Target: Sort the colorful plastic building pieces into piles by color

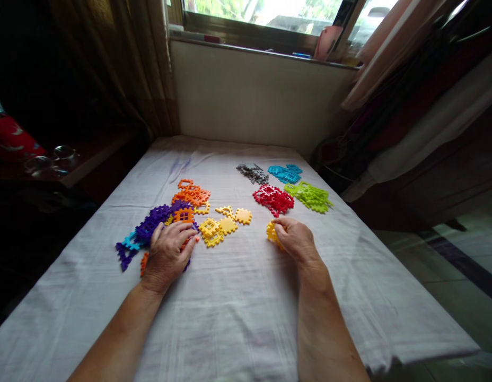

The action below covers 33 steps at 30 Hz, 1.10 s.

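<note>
Right hand [296, 241] is closed in a pinch on a yellow piece [271, 232], held just on the near side of the red pile [273, 199]. From where I stand it looks like thin moulded plastic: light, stiff, probably a little slick on its flat face, so the toothed rim seems the best place to take hold. It should bear firm fingers, though the narrow teeth might catch on a neighbour's.

Left of the red pile, the left hand [170, 253] lies palm down with bent fingers over purple pieces [152, 223] and orange pieces [192, 196]; I cannot tell whether it grips any. Those overlap, with a light-blue piece [131, 241] among them, and the tangle could hinder lifting one alone. Loose yellow pieces [229, 226] lie between that hand and the red pile.

Beyond the red pile are grey pieces [254, 173] and blue pieces [284, 174]; green pieces [312, 197] lie just to its right. Cloth covers the table [238, 318] beneath everything.
</note>
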{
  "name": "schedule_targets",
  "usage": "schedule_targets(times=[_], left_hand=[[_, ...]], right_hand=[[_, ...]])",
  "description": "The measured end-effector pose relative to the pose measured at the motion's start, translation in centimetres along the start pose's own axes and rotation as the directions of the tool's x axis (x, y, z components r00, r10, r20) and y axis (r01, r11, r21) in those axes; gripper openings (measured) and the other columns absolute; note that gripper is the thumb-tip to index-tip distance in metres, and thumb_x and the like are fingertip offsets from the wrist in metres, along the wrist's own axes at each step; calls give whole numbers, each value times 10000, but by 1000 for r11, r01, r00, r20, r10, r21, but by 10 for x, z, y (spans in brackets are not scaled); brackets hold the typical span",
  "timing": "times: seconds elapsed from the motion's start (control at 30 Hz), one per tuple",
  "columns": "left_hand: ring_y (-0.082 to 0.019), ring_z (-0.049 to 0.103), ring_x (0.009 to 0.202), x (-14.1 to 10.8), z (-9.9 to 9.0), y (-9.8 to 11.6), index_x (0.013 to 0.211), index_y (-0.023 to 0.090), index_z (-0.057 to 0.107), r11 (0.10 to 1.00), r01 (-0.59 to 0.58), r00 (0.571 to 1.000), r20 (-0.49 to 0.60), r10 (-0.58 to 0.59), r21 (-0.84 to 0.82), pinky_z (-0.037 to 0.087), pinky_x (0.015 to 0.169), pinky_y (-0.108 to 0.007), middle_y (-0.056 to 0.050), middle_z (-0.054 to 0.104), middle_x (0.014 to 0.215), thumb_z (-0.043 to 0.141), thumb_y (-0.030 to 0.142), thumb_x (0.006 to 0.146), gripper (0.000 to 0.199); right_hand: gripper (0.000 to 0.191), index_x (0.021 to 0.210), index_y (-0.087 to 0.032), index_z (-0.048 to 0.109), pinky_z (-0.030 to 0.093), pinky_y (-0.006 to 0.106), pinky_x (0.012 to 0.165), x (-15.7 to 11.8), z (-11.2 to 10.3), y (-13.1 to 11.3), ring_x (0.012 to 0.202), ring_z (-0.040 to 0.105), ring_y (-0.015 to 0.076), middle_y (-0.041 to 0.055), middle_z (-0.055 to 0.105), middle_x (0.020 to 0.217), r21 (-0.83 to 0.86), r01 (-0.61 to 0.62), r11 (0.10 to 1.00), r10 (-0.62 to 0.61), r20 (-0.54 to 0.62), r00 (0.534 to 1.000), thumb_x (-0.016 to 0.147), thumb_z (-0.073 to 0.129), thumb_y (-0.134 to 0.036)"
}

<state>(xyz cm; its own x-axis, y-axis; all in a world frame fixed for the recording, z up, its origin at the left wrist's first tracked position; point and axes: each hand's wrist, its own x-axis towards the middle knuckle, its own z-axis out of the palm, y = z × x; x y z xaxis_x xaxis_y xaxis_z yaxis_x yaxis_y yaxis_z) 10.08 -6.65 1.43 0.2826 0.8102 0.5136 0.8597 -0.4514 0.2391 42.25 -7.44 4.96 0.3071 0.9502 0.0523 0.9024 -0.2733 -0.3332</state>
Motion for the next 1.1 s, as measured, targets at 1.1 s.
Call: schedule_targets(times=[1.1], left_hand=[[-384, 404, 1379, 18, -10, -37, 1122, 292, 738, 890, 368, 917, 50, -395, 270, 158, 1119, -721, -118, 543, 1442, 386, 329, 936, 399]], right_hand=[[251, 1015, -224, 755, 483, 401, 957, -3, 37, -23, 1047, 637, 244, 90, 723, 1113, 177, 437, 882, -387, -254, 886, 869, 550, -232]])
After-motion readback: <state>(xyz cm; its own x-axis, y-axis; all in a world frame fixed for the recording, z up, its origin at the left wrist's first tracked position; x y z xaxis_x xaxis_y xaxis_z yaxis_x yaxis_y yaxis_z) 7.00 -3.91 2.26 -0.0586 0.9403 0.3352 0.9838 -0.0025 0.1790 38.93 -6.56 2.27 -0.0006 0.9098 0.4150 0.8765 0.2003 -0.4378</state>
